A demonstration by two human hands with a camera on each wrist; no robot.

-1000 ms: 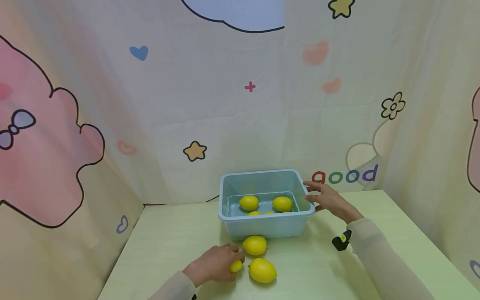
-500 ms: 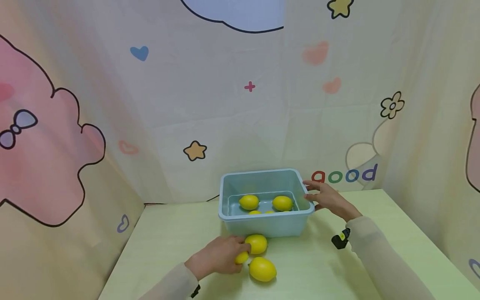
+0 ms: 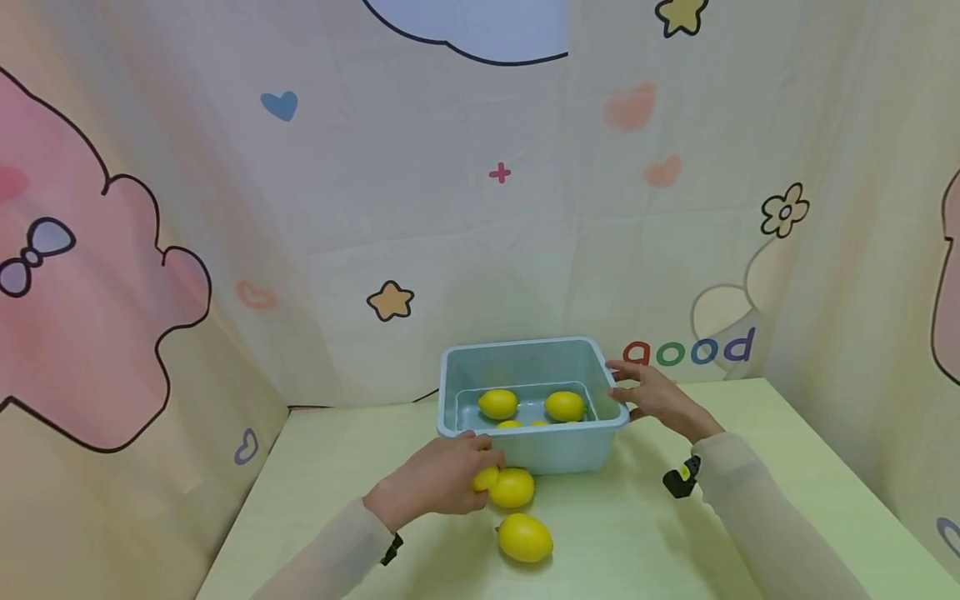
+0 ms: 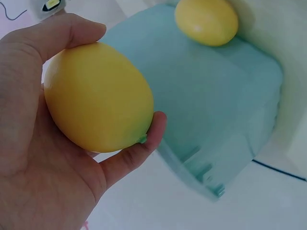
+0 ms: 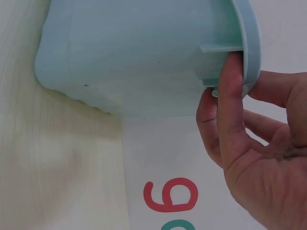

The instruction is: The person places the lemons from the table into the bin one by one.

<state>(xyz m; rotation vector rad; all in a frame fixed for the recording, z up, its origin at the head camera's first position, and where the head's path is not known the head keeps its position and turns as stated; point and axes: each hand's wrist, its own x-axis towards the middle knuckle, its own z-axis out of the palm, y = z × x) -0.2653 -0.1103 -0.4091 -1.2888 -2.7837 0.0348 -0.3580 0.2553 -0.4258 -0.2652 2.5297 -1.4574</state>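
Note:
My left hand (image 3: 437, 477) grips a yellow lemon (image 4: 98, 98) just in front of the light blue plastic bin (image 3: 558, 450), near its front left corner. In the left wrist view, thumb and fingers curl round the fruit, and its green tip shows. At the bin's right side, my right hand (image 3: 663, 402) holds the rim; the right wrist view has fingers (image 5: 232, 105) under the lip and the thumb over it. One lemon (image 3: 513, 490) lies before the bin, beside the held one. Another lemon (image 3: 525, 538) sits nearer me.
Inside the bin are several lemons, among them one at the back left (image 3: 498, 404) and one at the back right (image 3: 566, 407); the front wall partly hides others. A pale table (image 3: 345, 458) bears everything. Behind the bin hangs a printed curtain (image 3: 435, 208).
The left hand has lifted its lemon from the table, moving forward towards the bin's front left corner. The right hand and the bin have stayed in place.

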